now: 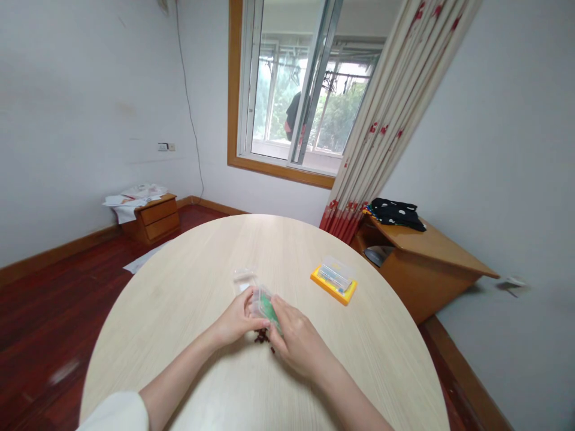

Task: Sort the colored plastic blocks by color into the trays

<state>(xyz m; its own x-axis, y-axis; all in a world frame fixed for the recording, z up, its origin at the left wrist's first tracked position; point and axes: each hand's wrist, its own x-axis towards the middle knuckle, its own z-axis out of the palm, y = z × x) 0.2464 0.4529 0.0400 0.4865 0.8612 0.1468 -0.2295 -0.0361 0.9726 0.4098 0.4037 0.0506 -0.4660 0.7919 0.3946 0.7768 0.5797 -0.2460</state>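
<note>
Above the middle of the round table, a small clear plastic box [257, 304] with a green part [268, 310] is held between both my hands. My left hand [238, 318] closes its fingers round the clear side. My right hand [294, 335] grips the green side, its fingers over the outer edge. Small dark brown pieces [261, 336] lie in a loose pile on the table just below the box, partly hidden by my hands. Behind my left hand lies a clear plastic bag [245, 275], flat on the tabletop.
A yellow case [330, 291] with a clear lid sits on the table [188, 299] to the right. Beyond the table's right edge stands a wooden desk [422, 257] with dark folded cloth [398, 214]. A small cabinet [155, 218] with papers is at the far left.
</note>
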